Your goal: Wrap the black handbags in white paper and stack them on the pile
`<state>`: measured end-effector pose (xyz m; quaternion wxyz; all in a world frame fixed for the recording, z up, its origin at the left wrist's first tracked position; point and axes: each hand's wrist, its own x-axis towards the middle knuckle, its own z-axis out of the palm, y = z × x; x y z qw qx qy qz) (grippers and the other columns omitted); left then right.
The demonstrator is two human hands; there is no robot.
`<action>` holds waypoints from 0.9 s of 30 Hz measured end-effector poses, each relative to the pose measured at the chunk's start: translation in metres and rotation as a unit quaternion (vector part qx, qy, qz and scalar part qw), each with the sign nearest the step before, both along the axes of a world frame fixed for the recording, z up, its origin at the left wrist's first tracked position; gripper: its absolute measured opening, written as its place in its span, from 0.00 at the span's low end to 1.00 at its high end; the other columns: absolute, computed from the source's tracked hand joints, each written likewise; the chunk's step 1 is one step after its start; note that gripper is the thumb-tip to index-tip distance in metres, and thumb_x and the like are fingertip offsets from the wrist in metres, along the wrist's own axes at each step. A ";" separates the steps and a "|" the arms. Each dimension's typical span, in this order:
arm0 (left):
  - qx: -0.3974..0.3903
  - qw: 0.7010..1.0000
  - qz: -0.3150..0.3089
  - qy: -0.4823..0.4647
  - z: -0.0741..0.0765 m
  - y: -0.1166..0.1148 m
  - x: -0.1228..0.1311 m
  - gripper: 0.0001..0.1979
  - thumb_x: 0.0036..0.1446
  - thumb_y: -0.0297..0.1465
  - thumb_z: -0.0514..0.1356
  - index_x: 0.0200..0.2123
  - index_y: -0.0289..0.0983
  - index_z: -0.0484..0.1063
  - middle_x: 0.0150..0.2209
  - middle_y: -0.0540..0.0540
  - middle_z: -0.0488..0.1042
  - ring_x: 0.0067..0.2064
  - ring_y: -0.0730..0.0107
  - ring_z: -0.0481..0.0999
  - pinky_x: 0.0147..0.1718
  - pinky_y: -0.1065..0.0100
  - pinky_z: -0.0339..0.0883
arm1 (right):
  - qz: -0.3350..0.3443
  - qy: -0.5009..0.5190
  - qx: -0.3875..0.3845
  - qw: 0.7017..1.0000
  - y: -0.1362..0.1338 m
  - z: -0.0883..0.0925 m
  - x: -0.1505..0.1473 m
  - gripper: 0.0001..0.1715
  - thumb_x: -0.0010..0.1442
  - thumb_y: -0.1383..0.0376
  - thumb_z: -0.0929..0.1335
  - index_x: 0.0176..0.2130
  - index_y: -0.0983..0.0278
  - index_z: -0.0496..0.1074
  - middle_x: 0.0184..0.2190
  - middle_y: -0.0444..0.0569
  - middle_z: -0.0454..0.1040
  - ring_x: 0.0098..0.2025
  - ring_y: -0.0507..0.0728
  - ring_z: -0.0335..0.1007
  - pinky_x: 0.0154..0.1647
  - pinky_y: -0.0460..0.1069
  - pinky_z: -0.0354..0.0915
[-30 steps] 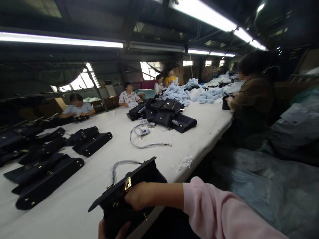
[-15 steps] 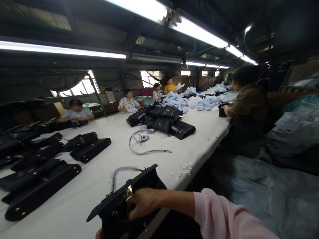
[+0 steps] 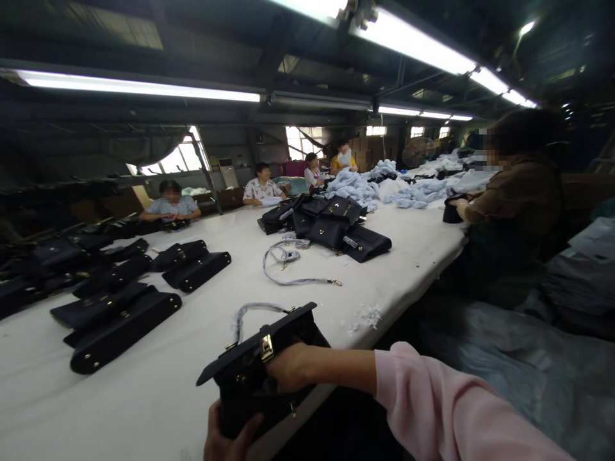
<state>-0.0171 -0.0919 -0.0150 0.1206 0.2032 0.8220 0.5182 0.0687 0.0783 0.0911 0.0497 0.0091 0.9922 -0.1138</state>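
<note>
A black handbag (image 3: 259,406) stands at the table's near edge, its flap raised and a gold clasp (image 3: 267,347) on its strap. My left hand (image 3: 230,435) grips the bag's lower left end, thumb across the front. Into the bag's opening reaches my right hand (image 3: 291,369), below the flap; its fingers are hidden inside. Behind the flap arches the bag's handle (image 3: 254,307), wrapped in pale film.
Flat black bags (image 3: 125,326) lie in rows at left. Beyond my bag are a wrapped strap (image 3: 298,282), white scraps (image 3: 368,316) and a black bag pile (image 3: 327,230). Pale blue stuffing (image 3: 355,186) is heaped farther back. A co-worker (image 3: 519,192) stands at right; several others sit across the table.
The view has turned left, so the scene sits farther right. More of my left hand shows on the bag. My right hand is still in the opening, its fingers now less visible.
</note>
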 end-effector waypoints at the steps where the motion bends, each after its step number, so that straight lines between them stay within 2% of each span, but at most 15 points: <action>1: 0.005 1.000 -0.002 0.000 -0.001 0.000 -0.001 0.36 0.36 0.54 0.65 0.47 0.43 0.61 0.34 0.48 0.74 0.41 0.46 0.75 0.39 0.55 0.66 | -0.007 -0.015 -0.006 1.000 0.002 0.000 0.003 0.15 0.52 0.63 0.73 0.40 0.69 0.77 0.41 0.56 0.77 0.43 0.66 0.73 0.42 0.53 0.70; 3: 0.012 1.000 -0.005 0.002 -0.003 0.000 -0.002 0.37 0.37 0.54 0.65 0.47 0.43 0.61 0.35 0.47 0.74 0.41 0.47 0.74 0.39 0.55 0.67 | -0.042 -0.025 -0.038 0.998 0.006 0.000 0.009 0.16 0.53 0.59 0.72 0.39 0.66 0.77 0.35 0.51 0.77 0.36 0.63 0.73 0.32 0.49 0.68; 5: 0.014 1.000 -0.006 -0.002 -0.004 0.000 -0.003 0.37 0.36 0.54 0.66 0.47 0.42 0.61 0.35 0.47 0.74 0.40 0.48 0.74 0.39 0.56 0.67 | -0.082 0.014 -0.096 0.992 0.010 0.001 0.014 0.14 0.52 0.58 0.72 0.37 0.64 0.77 0.30 0.47 0.76 0.32 0.59 0.72 0.26 0.46 0.63; 9: 0.022 1.000 -0.004 -0.001 -0.002 0.001 -0.002 0.37 0.36 0.54 0.66 0.47 0.42 0.61 0.35 0.47 0.73 0.39 0.50 0.74 0.39 0.56 0.68 | -0.100 0.072 -0.165 0.978 0.012 0.002 0.022 0.10 0.52 0.60 0.72 0.35 0.61 0.78 0.29 0.42 0.76 0.33 0.55 0.72 0.26 0.44 0.59; 11: 0.022 1.000 -0.001 0.005 -0.002 0.001 -0.002 0.37 0.36 0.55 0.65 0.47 0.42 0.62 0.35 0.47 0.73 0.39 0.50 0.74 0.39 0.55 0.68 | -0.110 0.112 -0.146 0.977 0.008 0.004 0.028 0.08 0.55 0.62 0.71 0.37 0.60 0.78 0.31 0.43 0.77 0.34 0.56 0.73 0.29 0.45 0.60; 13: 0.018 1.000 -0.001 0.003 -0.003 0.002 -0.004 0.38 0.34 0.56 0.66 0.46 0.41 0.62 0.35 0.46 0.73 0.38 0.49 0.74 0.38 0.54 0.69 | -0.107 0.171 -0.096 0.975 0.003 0.005 0.034 0.08 0.60 0.61 0.70 0.38 0.60 0.78 0.34 0.44 0.78 0.38 0.57 0.74 0.33 0.46 0.61; 15: 0.027 1.000 -0.003 0.004 -0.006 0.003 -0.007 0.40 0.33 0.57 0.66 0.45 0.40 0.63 0.36 0.45 0.74 0.39 0.48 0.75 0.39 0.54 0.69 | -0.083 0.182 -0.050 0.979 -0.003 0.004 0.040 0.14 0.66 0.56 0.67 0.37 0.62 0.78 0.36 0.46 0.78 0.40 0.58 0.74 0.35 0.47 0.61; 18: 0.043 0.999 -0.003 0.013 -0.010 0.005 -0.012 0.40 0.34 0.57 0.65 0.46 0.39 0.64 0.37 0.44 0.74 0.41 0.47 0.75 0.40 0.52 0.70 | -0.026 0.162 -0.003 0.986 -0.005 -0.001 0.046 0.21 0.66 0.50 0.67 0.36 0.63 0.77 0.35 0.47 0.78 0.40 0.58 0.73 0.36 0.48 0.63; 20: 0.034 0.999 0.000 0.015 -0.011 0.006 -0.015 0.39 0.34 0.58 0.65 0.46 0.39 0.64 0.36 0.45 0.75 0.41 0.47 0.75 0.41 0.51 0.70 | -0.010 0.221 0.021 0.975 -0.001 -0.005 0.049 0.18 0.64 0.51 0.70 0.39 0.64 0.77 0.38 0.47 0.77 0.42 0.58 0.72 0.42 0.50 0.65; 22: 0.020 1.000 0.005 0.010 -0.011 0.008 -0.019 0.39 0.34 0.58 0.65 0.45 0.40 0.64 0.35 0.45 0.75 0.41 0.46 0.76 0.41 0.51 0.70 | -0.014 0.324 0.030 0.945 0.006 -0.011 0.050 0.17 0.62 0.55 0.72 0.46 0.63 0.75 0.47 0.48 0.75 0.50 0.59 0.68 0.55 0.53 0.61; 24: 0.009 1.000 0.009 -0.007 -0.010 0.010 -0.024 0.40 0.32 0.59 0.65 0.44 0.40 0.65 0.36 0.45 0.75 0.42 0.46 0.76 0.43 0.50 0.70 | -0.047 0.412 0.024 0.910 0.014 -0.021 0.051 0.29 0.58 0.54 0.75 0.55 0.61 0.70 0.58 0.51 0.66 0.60 0.62 0.58 0.65 0.58 0.50; 26: 0.001 1.000 0.009 -0.023 -0.010 0.013 -0.030 0.40 0.32 0.59 0.65 0.44 0.40 0.65 0.36 0.44 0.75 0.42 0.45 0.76 0.45 0.48 0.70 | -0.135 0.459 -0.015 0.878 0.021 -0.035 0.049 0.48 0.50 0.51 0.78 0.63 0.60 0.61 0.66 0.54 0.52 0.66 0.66 0.47 0.68 0.62 0.43; 27: -0.002 1.000 0.009 -0.030 -0.010 0.014 -0.033 0.40 0.32 0.60 0.65 0.44 0.39 0.66 0.37 0.44 0.75 0.43 0.45 0.76 0.46 0.47 0.70 | -0.196 0.460 -0.051 0.864 0.024 -0.042 0.047 0.58 0.45 0.49 0.80 0.66 0.61 0.56 0.67 0.56 0.48 0.67 0.67 0.44 0.68 0.63 0.44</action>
